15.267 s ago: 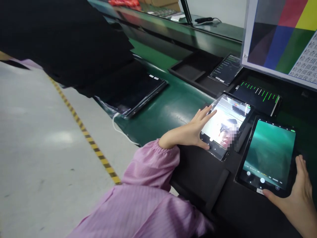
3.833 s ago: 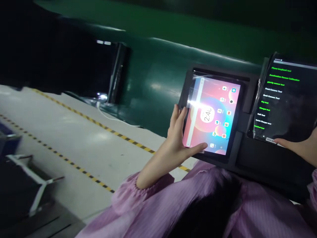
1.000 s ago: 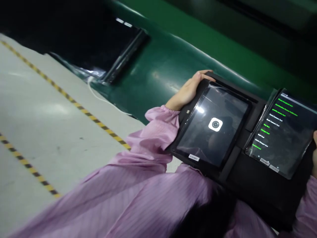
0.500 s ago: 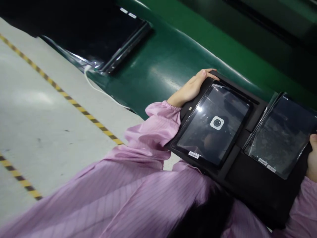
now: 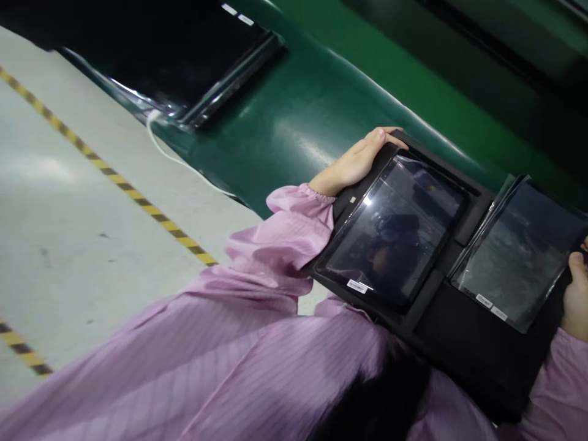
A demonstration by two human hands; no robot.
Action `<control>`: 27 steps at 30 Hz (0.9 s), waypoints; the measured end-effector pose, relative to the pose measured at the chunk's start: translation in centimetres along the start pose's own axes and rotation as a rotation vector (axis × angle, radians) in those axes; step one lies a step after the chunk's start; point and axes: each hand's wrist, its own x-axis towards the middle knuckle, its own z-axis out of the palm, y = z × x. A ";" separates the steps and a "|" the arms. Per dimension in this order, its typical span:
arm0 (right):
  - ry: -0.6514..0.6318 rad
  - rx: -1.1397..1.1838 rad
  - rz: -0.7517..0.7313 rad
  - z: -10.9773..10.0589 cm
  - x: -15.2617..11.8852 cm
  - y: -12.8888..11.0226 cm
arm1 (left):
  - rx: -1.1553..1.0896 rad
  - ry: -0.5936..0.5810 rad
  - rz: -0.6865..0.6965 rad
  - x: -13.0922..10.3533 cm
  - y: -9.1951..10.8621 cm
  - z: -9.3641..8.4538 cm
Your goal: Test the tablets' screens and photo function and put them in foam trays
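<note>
A black foam tray (image 5: 478, 361) lies tilted before me, with two tablets on it. My left hand (image 5: 362, 158) is closed round its upper left edge. Beside that hand, a black tablet (image 5: 404, 226) sits in the tray's left part. Its screen is dark with reflections, and a white barcode label is on its lower edge. My right hand (image 5: 576, 300) is closed at the right edge of a second tablet (image 5: 519, 251) in clear film, thumb on that edge. This one bears two small labels, and its lower edge lies over the tray. Most right fingers are hidden.
A green-covered surface (image 5: 257, 135) runs behind the tray. On its left part is a large black stack in shiny plastic (image 5: 160, 55) with white labels, and a white cable (image 5: 158, 147) hangs nearby. Yellow-black tape (image 5: 133, 193) crosses the pale floor (image 5: 59, 226).
The camera icon on the left tablet's screen has vanished, leaving it dark. The small marks atop the right tablet's screen are gone too. My right hand has shifted slightly left in the view.
</note>
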 end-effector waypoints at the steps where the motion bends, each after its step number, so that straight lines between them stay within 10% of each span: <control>1: 0.003 -0.002 0.003 0.0 0.0 0.0 | -0.007 0.005 -0.004 0.0 0.0 0.0; 18: -0.007 -0.039 0.001 0.0 -0.1 -0.1 | -0.031 0.001 -0.008 -0.2 0.2 0.0; 27: 0.008 0.012 0.051 -0.6 -0.3 -0.1 | 0.187 -0.275 -0.171 -8.3 6.0 -1.7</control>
